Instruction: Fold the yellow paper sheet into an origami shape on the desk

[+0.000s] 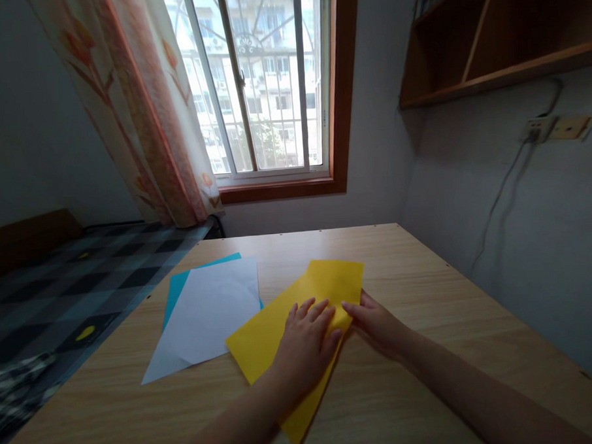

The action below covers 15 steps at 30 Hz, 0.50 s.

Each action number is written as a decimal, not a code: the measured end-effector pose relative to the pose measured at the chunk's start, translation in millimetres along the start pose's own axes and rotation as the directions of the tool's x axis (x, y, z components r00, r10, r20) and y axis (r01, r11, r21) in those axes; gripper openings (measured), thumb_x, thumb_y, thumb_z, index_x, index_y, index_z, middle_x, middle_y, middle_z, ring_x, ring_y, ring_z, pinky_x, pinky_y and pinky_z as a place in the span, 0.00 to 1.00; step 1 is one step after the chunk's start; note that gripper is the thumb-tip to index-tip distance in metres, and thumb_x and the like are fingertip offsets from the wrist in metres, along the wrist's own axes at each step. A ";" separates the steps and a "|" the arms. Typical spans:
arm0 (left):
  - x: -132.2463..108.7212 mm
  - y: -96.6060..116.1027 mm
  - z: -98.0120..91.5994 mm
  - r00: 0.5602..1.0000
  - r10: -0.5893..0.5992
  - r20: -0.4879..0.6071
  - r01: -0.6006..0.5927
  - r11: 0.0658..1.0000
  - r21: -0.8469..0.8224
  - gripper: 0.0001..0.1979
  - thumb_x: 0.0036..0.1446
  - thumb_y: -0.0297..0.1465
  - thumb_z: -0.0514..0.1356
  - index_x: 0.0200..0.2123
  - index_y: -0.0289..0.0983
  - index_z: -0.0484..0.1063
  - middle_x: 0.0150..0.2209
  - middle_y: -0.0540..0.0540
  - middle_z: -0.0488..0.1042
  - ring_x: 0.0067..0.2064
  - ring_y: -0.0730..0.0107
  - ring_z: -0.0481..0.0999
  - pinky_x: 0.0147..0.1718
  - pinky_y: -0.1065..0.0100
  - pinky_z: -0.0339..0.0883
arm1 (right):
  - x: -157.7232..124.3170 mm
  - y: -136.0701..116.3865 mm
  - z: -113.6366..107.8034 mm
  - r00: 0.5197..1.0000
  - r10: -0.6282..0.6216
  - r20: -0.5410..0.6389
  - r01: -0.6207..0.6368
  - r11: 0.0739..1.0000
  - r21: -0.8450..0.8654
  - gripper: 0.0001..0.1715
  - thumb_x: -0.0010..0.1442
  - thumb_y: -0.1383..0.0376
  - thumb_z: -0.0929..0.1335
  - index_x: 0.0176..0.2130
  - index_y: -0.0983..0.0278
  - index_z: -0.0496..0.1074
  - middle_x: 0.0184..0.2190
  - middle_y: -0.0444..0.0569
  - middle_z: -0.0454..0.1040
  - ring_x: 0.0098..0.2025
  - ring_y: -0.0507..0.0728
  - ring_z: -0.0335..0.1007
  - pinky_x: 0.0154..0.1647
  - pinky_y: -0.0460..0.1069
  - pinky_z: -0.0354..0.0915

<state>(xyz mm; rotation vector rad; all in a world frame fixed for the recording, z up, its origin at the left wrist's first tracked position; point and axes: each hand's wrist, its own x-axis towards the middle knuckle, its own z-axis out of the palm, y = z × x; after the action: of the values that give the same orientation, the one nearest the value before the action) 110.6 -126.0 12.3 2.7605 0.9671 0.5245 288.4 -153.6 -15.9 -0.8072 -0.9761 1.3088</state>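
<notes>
On the table, bright yellow paper lies slanted under the flat left hand, right hand pinching its edge.

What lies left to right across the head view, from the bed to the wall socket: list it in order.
Bed → white paper → yellow paper → right hand → socket.
</notes>
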 end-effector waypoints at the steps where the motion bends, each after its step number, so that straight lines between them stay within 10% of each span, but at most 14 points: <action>1: 0.1 -1.2 1.6 1.000 -0.001 0.008 0.001 1.000 0.000 0.22 0.63 0.40 0.54 0.59 0.42 0.66 0.62 0.44 0.65 0.63 0.50 0.61 0.62 0.44 0.51 | 0.2 1.0 -0.5 1.000 0.000 -0.020 0.001 1.000 0.017 0.25 0.54 0.62 0.71 0.52 0.60 0.68 0.51 0.51 0.74 0.52 0.61 0.70 0.57 0.58 0.62; 15: 22.2 -86.2 -5.2 0.901 -0.336 -0.276 0.197 0.881 -0.430 0.29 0.59 0.39 0.56 0.62 0.36 0.58 0.64 0.35 0.60 0.65 0.51 0.58 0.62 0.48 0.52 | 9.3 -15.6 -30.9 0.983 -0.021 -0.182 0.021 1.000 0.000 0.26 0.51 0.67 0.70 0.51 0.59 0.69 0.50 0.49 0.75 0.49 0.61 0.74 0.49 0.54 0.70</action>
<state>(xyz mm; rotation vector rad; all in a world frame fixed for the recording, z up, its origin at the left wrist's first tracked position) 75.6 -44.9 -0.3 2.1698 1.1475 1.0478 322.9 -144.5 -12.8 -0.8961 -0.8353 1.1948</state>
